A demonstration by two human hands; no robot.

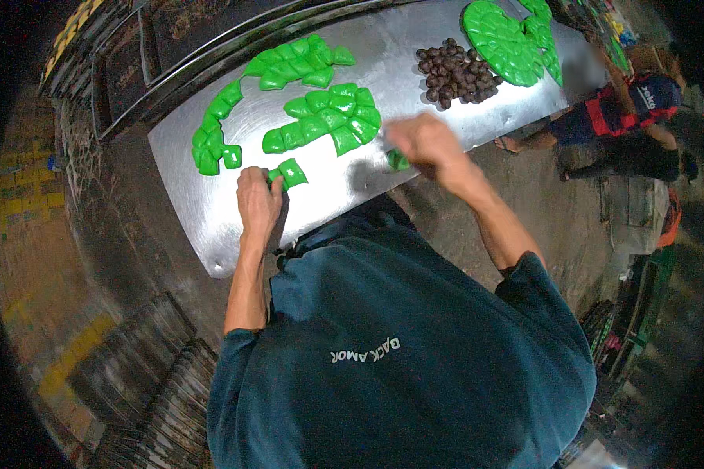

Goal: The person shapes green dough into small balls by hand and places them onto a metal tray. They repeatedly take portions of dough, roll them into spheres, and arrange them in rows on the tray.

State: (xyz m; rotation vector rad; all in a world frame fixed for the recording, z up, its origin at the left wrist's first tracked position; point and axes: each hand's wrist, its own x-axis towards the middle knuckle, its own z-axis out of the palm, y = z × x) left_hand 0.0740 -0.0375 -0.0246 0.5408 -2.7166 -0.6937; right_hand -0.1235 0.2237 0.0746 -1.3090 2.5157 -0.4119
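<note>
My left hand (258, 199) is closed at the near left of the metal table (336, 187), fingers and thumb curled on the end of a short strip of glossy green dough-like pieces (292, 173). Blurred by motion, my right hand (429, 150) hovers by the table's near edge; its fingers cannot be made out. Partly under it lies a small green piece (398, 161). Between and beyond the hands sits a cluster of joined green pieces (332, 116). Another cluster (299, 61) lies farther back, and a curved row (211, 133) runs along the left.
A heap of dark brown lumps (455, 74) stands right of the green clusters. Past it lies a large scored green slab (504, 43). A dark metal frame (188, 66) borders the table's far side. Another person (630, 109) is at the right, beyond the table's end.
</note>
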